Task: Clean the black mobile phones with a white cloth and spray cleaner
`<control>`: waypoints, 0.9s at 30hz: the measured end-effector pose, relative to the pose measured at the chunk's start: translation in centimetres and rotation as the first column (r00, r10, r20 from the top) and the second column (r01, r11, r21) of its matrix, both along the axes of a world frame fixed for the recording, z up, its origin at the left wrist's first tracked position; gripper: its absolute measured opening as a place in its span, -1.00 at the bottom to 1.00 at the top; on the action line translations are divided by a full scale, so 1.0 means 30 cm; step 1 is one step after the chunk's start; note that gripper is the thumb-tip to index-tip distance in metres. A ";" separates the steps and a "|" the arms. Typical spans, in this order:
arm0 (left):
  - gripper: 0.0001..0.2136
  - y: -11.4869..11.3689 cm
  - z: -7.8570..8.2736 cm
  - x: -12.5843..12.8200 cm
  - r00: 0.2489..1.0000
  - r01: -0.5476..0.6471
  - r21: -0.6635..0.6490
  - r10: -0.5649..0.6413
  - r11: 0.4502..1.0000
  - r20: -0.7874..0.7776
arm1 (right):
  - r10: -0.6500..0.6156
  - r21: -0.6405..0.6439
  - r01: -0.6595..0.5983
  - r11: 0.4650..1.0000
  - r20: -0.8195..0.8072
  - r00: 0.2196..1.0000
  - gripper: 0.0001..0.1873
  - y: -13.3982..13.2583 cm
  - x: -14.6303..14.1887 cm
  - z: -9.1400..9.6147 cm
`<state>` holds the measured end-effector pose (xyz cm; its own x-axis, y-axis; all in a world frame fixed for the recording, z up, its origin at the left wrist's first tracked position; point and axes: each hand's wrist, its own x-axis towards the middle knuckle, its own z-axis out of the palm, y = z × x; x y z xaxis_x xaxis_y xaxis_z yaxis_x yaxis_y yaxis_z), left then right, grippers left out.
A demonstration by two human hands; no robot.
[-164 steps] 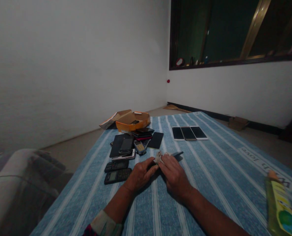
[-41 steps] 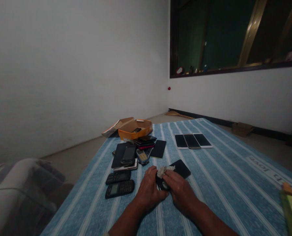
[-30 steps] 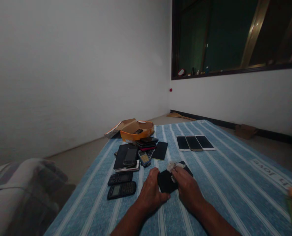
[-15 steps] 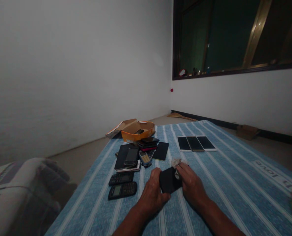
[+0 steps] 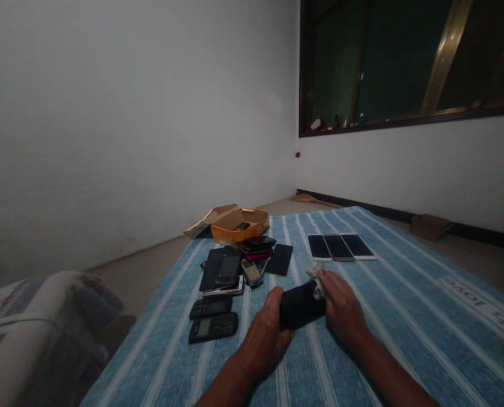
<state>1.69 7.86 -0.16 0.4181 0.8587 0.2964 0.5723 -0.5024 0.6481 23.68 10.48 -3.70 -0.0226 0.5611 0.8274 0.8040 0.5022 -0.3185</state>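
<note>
A black smartphone [image 5: 301, 306] is held just above the striped blue cloth, its dark face turned up. My left hand [image 5: 265, 330] grips its left end, thumb at the near edge and fingers at the far side. At the opposite end my right hand [image 5: 344, 302] is closed on a crumpled pale cloth [image 5: 318, 277], pressed against the phone's right edge. Two black keypad phones, one [image 5: 213, 327] nearer and another [image 5: 211, 307] behind it, lie left of my left hand. Beyond them is a pile of phones with a blue keypad phone [image 5: 252, 272] in front.
An open orange box [image 5: 238, 233] with a phone inside stands behind the pile. Three smartphones [image 5: 340, 247] lie side by side at the far right. A flat dark phone [image 5: 279, 260] lies right of the pile. Draped fabric [image 5: 43, 333] is at the left.
My right hand has moved slightly right with the cloth, to the phone's right end. More of the phone's dark face now shows between my hands.
</note>
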 end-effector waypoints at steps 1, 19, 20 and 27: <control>-0.23 0.001 -0.006 -0.002 1.000 0.002 0.012 -0.002 1.000 -0.009 | -0.004 -0.005 0.004 1.000 -0.015 1.000 -0.42 0.003 0.005 0.001; -0.31 0.004 -0.016 0.011 0.983 0.127 0.230 -0.092 0.965 -0.157 | 0.160 -0.099 -0.148 0.984 0.128 0.979 -0.55 -0.052 -0.041 0.107; -0.32 0.003 -0.012 0.013 0.984 0.126 0.219 -0.093 0.967 -0.155 | 0.151 -0.110 -0.137 0.984 0.130 0.980 -0.56 -0.052 -0.038 0.108; -0.36 -0.010 0.023 0.023 0.991 0.109 0.151 -0.097 0.982 -0.088 | 0.124 -0.096 -0.111 0.989 0.144 0.982 -0.66 -0.052 -0.036 0.110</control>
<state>2.38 7.54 0.52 0.5299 0.7560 0.3843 0.5592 -0.6521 0.5118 22.59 8.91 -0.42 -0.2121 0.6170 0.7579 0.7828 0.5715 -0.2462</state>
